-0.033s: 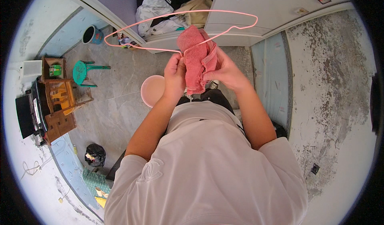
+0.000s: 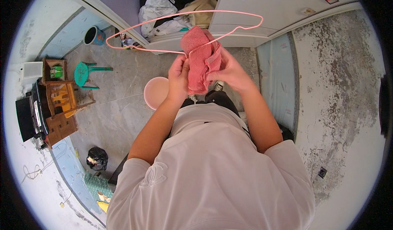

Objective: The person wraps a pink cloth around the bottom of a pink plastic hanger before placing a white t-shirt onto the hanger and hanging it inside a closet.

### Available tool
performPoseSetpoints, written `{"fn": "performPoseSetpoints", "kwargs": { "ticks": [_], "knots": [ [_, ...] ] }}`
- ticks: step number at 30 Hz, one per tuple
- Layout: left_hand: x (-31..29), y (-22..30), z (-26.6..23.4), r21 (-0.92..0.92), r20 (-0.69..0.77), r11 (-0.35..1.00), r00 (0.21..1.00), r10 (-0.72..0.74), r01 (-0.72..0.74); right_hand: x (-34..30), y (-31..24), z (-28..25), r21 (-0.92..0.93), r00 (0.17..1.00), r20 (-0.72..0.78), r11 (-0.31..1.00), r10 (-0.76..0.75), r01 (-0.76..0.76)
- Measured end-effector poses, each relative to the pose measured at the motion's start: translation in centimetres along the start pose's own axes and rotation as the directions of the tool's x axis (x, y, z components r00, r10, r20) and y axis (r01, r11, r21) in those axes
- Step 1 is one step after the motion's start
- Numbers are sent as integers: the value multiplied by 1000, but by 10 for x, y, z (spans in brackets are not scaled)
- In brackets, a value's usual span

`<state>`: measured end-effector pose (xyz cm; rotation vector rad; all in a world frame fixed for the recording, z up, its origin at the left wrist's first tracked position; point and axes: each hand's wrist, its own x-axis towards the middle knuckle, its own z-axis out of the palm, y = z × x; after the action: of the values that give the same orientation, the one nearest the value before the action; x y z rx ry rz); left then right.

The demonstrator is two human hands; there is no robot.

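Note:
A pink clothes hanger (image 2: 141,24) is held out in front of me, its long loop spread toward the wardrobe. A red-pink towel (image 2: 198,62), bunched and folded, hangs around the hanger's middle, with one strand of the hanger crossing over it. My left hand (image 2: 178,72) is closed at the towel's left side, where the hanger meets it, with the thumb against the cloth. On the other side, my right hand (image 2: 229,72) grips the towel, the thumb in front and the fingers mostly hidden behind it.
Below my left forearm stands a pink basin (image 2: 156,93). An open wardrobe (image 2: 241,19) with clothes (image 2: 157,13) inside is ahead. At left are a green stool (image 2: 82,74), a wooden chair (image 2: 61,97), a blue bin (image 2: 98,36) and a black bag (image 2: 97,158).
The towel's lower end has risen very slightly between my hands. Both hands keep their grip, and the hanger has barely shifted.

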<state>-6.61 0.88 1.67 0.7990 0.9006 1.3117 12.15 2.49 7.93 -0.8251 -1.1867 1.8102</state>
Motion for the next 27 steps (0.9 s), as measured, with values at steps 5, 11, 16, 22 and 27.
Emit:
{"fn": "performPoseSetpoints", "kwargs": {
  "ticks": [5,11,16,22,27],
  "knots": [
    [1,-2,2,207,65,978,998,-24,10,16,31,19,198,973,-219,973,-72,116],
    [-11,-11,8,143,-16,990,1000,18,-16,23,29,25,250,940,-339,967,46,43],
    [-16,4,3,25,39,986,985,-169,168,17,6,11,392,901,-434,904,17,172],
    [-5,1,3,97,146,980,972,-186,174,18,-11,-8,218,948,-313,967,-61,134],
    [0,9,28,27,-16,977,977,-211,211,28,1,29,134,927,-374,990,18,35]
  ]
}}
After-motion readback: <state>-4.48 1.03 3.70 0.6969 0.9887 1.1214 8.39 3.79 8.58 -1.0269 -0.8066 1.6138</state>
